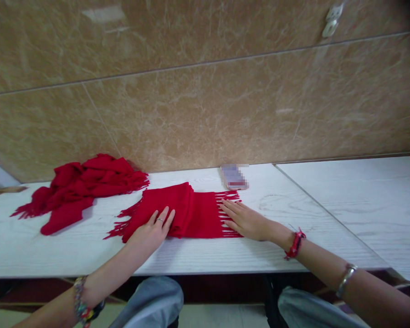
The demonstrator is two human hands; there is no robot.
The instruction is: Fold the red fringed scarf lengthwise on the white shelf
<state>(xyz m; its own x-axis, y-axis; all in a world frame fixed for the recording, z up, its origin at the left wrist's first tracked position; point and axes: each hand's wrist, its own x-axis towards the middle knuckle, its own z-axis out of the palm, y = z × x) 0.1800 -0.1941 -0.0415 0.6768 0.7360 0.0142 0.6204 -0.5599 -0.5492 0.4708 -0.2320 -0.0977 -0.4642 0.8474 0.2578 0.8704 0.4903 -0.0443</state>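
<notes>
A red fringed scarf (203, 209) lies on the white table in front of me, its left part folded in layers and its right part flat. My left hand (153, 230) rests on the folded layers with fingers spread, a ring on one finger. At the right end, my right hand (248, 221) lies flat with fingers stretched over the fringe. Neither hand grips the cloth. Further left, a second red scarf (78, 182) sits in a loose, crumpled heap, its fringe sticking out at both sides.
A phone (234, 176), partly blurred out, lies behind the scarf's right end near the wall. The white table (362, 196) has a seam to the right. A brown marbled wall (205, 114) rises along its back edge, with a small white fixture (332, 20) high up. My knees are below the front edge.
</notes>
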